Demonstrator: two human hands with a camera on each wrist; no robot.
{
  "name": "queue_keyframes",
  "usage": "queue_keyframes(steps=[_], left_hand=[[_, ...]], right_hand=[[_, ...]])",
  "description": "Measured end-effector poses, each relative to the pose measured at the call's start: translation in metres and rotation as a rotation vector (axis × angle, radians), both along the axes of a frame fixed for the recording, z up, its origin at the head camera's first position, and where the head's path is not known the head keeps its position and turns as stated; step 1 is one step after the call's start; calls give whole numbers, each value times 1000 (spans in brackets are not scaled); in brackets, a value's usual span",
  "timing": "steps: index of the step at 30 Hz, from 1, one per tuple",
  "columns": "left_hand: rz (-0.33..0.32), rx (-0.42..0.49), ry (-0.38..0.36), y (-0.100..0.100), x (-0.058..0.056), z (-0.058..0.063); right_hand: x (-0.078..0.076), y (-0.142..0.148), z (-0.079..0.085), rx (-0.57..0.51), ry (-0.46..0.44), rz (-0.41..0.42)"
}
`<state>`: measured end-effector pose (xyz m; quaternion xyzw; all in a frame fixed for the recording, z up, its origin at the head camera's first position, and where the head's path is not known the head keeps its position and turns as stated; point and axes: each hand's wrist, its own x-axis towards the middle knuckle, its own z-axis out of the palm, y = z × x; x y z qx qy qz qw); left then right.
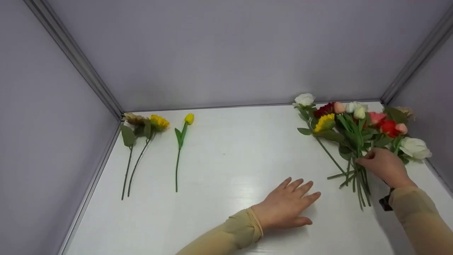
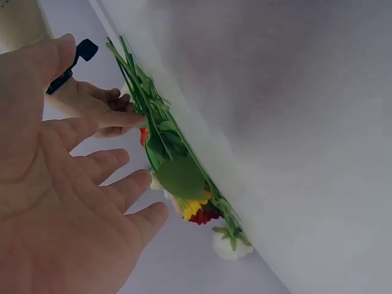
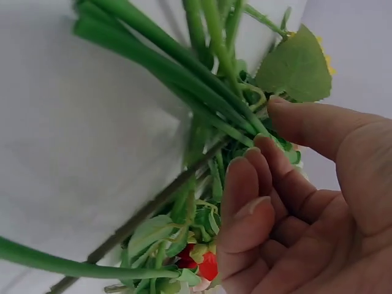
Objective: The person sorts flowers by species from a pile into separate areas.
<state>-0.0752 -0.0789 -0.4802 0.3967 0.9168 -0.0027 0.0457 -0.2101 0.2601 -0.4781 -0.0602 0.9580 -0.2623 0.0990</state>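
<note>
On the right of the table lies a bunch of flowers (image 1: 357, 138) with white, red, pink and yellow heads, their green stems (image 1: 359, 187) crossing toward the front. My right hand (image 1: 385, 166) is at the upper stems, fingers curled. In the right wrist view, its thumb (image 3: 306, 122) and forefinger pinch green stems (image 3: 177, 73). My left hand (image 1: 283, 205) is spread palm down over the table left of the stem ends, holding nothing. The left wrist view shows its palm (image 2: 67, 190) with straight fingers, the bunch lying beyond them.
A single yellow tulip (image 1: 189, 119) lies left of centre on the white table (image 1: 226, 159). Farther left lie a yellow sunflower (image 1: 159, 123) and a brownish flower (image 1: 133, 118) with long stems. Grey panels (image 1: 226, 53) stand around the back and sides.
</note>
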Motion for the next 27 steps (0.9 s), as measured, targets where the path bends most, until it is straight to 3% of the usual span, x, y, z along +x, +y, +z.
queue_keyframes(steps=[14, 19, 27], left_hand=[[-16, -21, 15, 11, 3, -5], [-17, -2, 14, 8, 2, -6], [1, 67, -20, -4, -3, -5]], right_hand=[[-3, -3, -6, 32, 11, -16], [1, 0, -2, -26, -26, -46], [11, 5, 16, -54, 64, -114]])
